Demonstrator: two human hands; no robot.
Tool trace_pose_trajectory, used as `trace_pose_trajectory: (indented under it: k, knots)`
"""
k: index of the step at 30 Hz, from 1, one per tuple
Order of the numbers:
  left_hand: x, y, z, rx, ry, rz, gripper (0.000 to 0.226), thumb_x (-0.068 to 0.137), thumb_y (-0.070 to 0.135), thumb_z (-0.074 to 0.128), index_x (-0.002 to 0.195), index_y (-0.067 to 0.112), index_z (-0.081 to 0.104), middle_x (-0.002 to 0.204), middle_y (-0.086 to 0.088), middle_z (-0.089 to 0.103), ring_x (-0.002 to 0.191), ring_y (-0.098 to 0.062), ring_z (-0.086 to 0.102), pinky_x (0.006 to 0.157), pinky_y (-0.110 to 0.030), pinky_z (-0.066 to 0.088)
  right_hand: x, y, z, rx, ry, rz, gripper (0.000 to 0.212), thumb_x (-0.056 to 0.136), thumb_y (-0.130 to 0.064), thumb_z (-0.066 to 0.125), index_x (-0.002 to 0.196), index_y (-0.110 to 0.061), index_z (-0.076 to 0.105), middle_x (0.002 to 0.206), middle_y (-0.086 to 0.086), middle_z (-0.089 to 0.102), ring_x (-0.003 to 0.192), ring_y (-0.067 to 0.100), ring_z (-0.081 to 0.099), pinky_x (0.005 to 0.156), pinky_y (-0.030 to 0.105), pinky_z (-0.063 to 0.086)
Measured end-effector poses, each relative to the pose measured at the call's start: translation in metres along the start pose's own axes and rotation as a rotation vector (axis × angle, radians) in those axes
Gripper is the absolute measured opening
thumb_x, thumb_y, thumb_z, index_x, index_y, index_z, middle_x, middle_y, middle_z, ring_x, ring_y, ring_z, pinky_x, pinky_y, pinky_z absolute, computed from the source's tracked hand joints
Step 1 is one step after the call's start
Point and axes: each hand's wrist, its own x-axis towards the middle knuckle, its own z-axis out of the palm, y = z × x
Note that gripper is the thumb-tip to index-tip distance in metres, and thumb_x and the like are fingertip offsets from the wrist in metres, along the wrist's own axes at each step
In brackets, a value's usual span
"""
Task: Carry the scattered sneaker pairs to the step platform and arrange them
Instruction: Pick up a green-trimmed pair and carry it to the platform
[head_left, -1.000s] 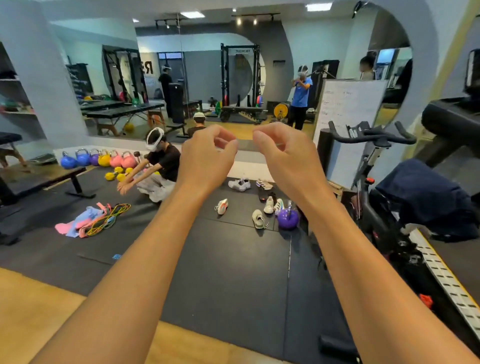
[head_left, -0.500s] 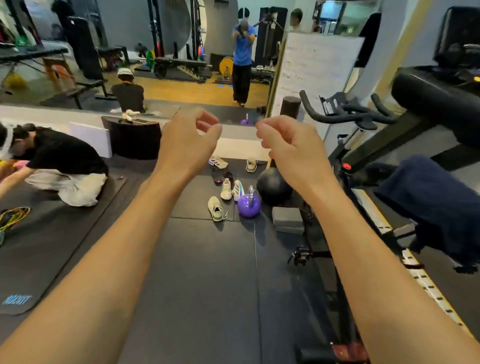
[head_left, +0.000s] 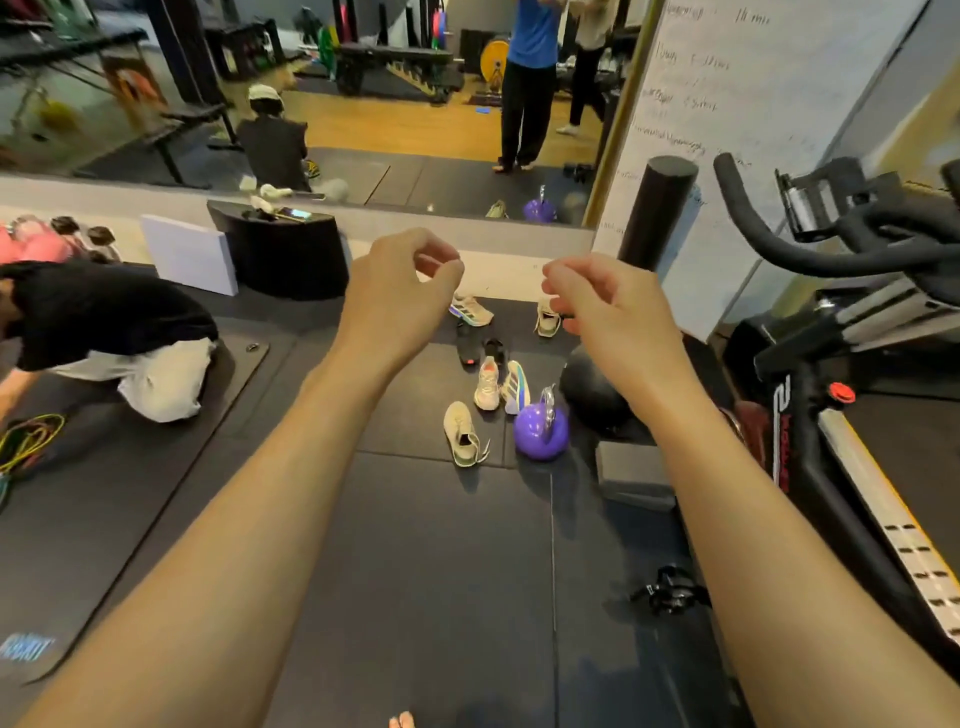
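Several sneakers lie scattered on the black floor mat ahead: a beige one (head_left: 461, 434) nearest, a white-and-pink one (head_left: 487, 383) beside a white-and-blue one (head_left: 516, 385), a dark pair (head_left: 467, 345) behind them, and two pale ones (head_left: 470, 310) (head_left: 548, 319) by the wall. A low black platform (head_left: 280, 260) stands against the mirror wall to the left, with small items on top. My left hand (head_left: 400, 291) and my right hand (head_left: 602, 306) are raised in front of me, fingers loosely curled, holding nothing, well above the shoes.
A purple kettlebell (head_left: 537, 428), a black ball (head_left: 589, 389) and a grey foam block (head_left: 631, 475) sit right of the shoes. An exercise bike (head_left: 810, 395) fills the right side. A person (head_left: 104, 332) kneels at left near coloured bands (head_left: 26, 441). A whiteboard (head_left: 727, 130) leans behind.
I have come closer to the shoes and the view has tilted down. Both hands stay raised and empty, a little further apart.
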Motion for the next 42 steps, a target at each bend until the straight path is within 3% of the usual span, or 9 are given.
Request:
trace_pose_trajectory:
  k: [9,17,22,24,28,30,34,40,42]
  knots:
    - [0.181,-0.079,0.068,0.081,-0.13,0.07,0.016,0.091,0.025,0.056,0.102,0.018,0.067,0.1,-0.001,0.067,0.09,-0.018,0.062,0.084,-0.037,0.051,0.171,0.048,0.088,-0.056,0.009,0.031,0.022,0.096,-0.033,0.051,0.106,-0.024,0.068,0.095,-0.018,0.063,0.092,0.003,0.061,0.087,0.033,0.052]
    - [0.301,-0.165,0.171,0.096,-0.246,-0.006,0.015,0.088,0.026,0.056,0.097,0.019,0.067,0.095,0.003,0.067,0.088,-0.016,0.059,0.078,-0.031,0.046,0.303,0.139,0.145,-0.011,-0.038,0.138,0.019,0.096,-0.031,0.051,0.105,-0.024,0.067,0.085,-0.02,0.063,0.084,-0.003,0.06,0.076,0.022,0.051]
    - [0.343,-0.25,0.243,0.211,-0.245,-0.082,0.019,0.088,0.027,0.054,0.101,0.019,0.066,0.097,-0.003,0.067,0.086,-0.021,0.06,0.078,-0.035,0.049,0.367,0.23,0.196,0.039,-0.079,0.248,0.018,0.095,-0.027,0.054,0.104,-0.02,0.069,0.091,-0.011,0.069,0.09,0.005,0.065,0.087,0.035,0.053]
    - [0.352,-0.288,0.277,0.23,-0.293,-0.144,0.019,0.087,0.027,0.054,0.102,0.019,0.065,0.098,-0.004,0.067,0.089,-0.024,0.062,0.08,-0.04,0.05,0.38,0.273,0.219,0.057,-0.084,0.294,0.017,0.094,-0.026,0.055,0.101,-0.02,0.07,0.09,-0.009,0.07,0.088,0.007,0.065,0.087,0.037,0.052]
    - [0.352,-0.381,0.358,0.225,-0.357,-0.234,0.016,0.088,0.026,0.056,0.1,0.021,0.064,0.098,0.0,0.067,0.088,-0.022,0.062,0.081,-0.037,0.05,0.387,0.379,0.269,0.067,-0.129,0.403,0.019,0.095,-0.026,0.054,0.102,-0.017,0.07,0.093,-0.009,0.07,0.085,0.003,0.062,0.08,0.033,0.052]
    - [0.338,-0.442,0.41,0.205,-0.365,-0.261,0.015,0.088,0.027,0.056,0.099,0.022,0.065,0.096,0.002,0.066,0.086,-0.02,0.062,0.079,-0.035,0.05,0.382,0.45,0.305,0.05,-0.143,0.453,0.02,0.095,-0.027,0.055,0.101,-0.018,0.071,0.093,-0.008,0.07,0.083,-0.005,0.059,0.079,0.025,0.048]
    - [0.298,-0.539,0.495,0.188,-0.416,-0.303,0.014,0.089,0.032,0.054,0.095,0.025,0.065,0.09,0.009,0.063,0.081,-0.015,0.057,0.069,-0.029,0.04,0.365,0.562,0.365,0.014,-0.137,0.521,0.018,0.093,-0.027,0.054,0.096,-0.02,0.071,0.088,-0.01,0.069,0.081,-0.001,0.06,0.069,0.01,0.042]
    - [0.232,-0.696,0.619,0.206,-0.597,-0.399,0.018,0.092,0.036,0.05,0.095,0.025,0.064,0.095,-0.001,0.069,0.085,-0.024,0.064,0.077,-0.041,0.054,0.336,0.736,0.476,0.018,-0.081,0.648,0.019,0.092,-0.031,0.052,0.095,-0.023,0.069,0.089,-0.007,0.068,0.082,0.005,0.061,0.062,0.014,0.04]
    - [0.214,-0.737,0.649,0.236,-0.735,-0.447,0.018,0.091,0.035,0.049,0.093,0.024,0.064,0.092,-0.006,0.069,0.083,-0.029,0.065,0.079,-0.043,0.055,0.322,0.782,0.498,0.039,-0.033,0.699,0.017,0.092,-0.03,0.052,0.095,-0.023,0.068,0.093,-0.004,0.069,0.088,0.009,0.063,0.07,0.021,0.047]
